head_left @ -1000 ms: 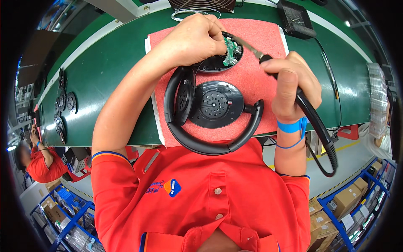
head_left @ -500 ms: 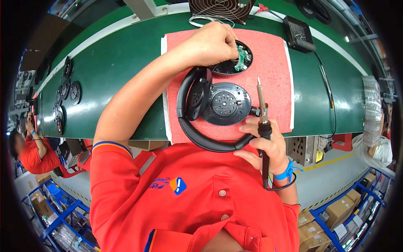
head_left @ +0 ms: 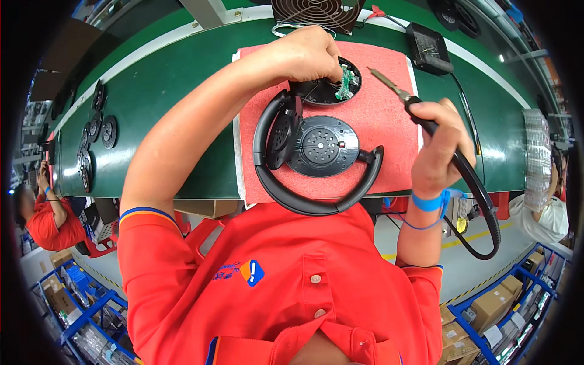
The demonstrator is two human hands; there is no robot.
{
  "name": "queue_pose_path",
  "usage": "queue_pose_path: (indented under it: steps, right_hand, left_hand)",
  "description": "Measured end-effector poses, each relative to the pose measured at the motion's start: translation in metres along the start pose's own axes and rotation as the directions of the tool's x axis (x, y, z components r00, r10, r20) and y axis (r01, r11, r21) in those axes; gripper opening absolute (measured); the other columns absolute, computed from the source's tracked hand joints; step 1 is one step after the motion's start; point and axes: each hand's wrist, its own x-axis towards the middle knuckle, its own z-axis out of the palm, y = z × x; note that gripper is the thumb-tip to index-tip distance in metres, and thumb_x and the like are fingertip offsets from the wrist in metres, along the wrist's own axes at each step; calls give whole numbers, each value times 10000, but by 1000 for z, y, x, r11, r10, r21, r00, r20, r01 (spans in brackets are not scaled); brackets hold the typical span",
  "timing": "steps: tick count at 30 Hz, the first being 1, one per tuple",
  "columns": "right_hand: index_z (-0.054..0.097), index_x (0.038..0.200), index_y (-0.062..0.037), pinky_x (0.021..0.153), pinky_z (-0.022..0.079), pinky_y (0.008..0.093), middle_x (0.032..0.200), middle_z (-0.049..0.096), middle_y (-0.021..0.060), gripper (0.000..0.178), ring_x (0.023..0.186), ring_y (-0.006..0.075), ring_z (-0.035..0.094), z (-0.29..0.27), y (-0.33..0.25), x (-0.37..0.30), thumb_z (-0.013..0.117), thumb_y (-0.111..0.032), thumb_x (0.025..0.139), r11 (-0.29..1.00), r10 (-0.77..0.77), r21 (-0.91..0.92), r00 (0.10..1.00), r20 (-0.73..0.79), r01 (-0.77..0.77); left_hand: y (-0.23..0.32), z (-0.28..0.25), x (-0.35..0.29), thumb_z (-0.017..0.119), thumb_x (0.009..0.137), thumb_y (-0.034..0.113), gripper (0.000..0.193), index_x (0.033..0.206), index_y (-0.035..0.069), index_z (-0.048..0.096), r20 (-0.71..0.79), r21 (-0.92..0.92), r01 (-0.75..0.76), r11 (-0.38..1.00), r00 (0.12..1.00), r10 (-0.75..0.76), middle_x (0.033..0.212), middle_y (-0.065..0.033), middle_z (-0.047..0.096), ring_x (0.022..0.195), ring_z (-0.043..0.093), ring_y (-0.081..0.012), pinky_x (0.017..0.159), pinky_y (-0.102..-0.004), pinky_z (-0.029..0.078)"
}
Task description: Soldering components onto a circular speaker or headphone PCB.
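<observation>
"What are your hands doing?"

"My right hand (head_left: 443,149) grips a soldering iron (head_left: 398,91), tip apart from the circuit board (head_left: 346,86), which sits in a round black shell (head_left: 322,96). My left hand (head_left: 313,55) bends over that shell, hiding part of it; I can't tell what it pinches."

"What's around?"

"Headphones (head_left: 321,147) just nearer me on a pink mat (head_left: 392,158), a fan (head_left: 319,13) behind, dark discs (head_left: 108,132) leftward."

"Any writing?"

"Small blue lettering beside my shirt's badge (head_left: 252,272)."
</observation>
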Motion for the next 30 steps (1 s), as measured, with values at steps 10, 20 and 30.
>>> queue_pose_path:
  steps: [10, 20, 30]
  right_hand:
    - [617, 756, 56, 512, 355, 266, 703, 620, 98, 295, 573, 152, 470, 18, 6, -4, 494, -154, 923, 998, 27, 60, 996, 84, -32]
    - [620, 760, 45, 516, 363, 267, 701, 618, 93, 284, 564, 146, 457, 20, 8, -4, 503, -159, 918, 995, 73, 54, 989, 131, -81]
    - [623, 781, 54, 498, 321, 258, 654, 590, 88, 346, 563, 125, 448, 15, 10, -8, 464, -202, 951, 997, 35, 74, 999, -10, -35]
  left_hand:
    - [14, -7, 3, 644, 635, 133, 168, 656, -32, 656, 59, 120, 53, 991, 996, -61, 883, -107, 610, 786, 583, -179, 699, -290, 452]
    - [18, -7, 2, 634, 642, 123, 172, 665, -47, 648, 70, 104, 71, 992, 994, -79, 867, -83, 602, 706, 556, -153, 638, -280, 440]
    - [20, -3, 2, 615, 644, 105, 159, 655, -52, 639, 55, 121, 81, 989, 995, -88, 855, -83, 600, 685, 545, -141, 606, -280, 435]
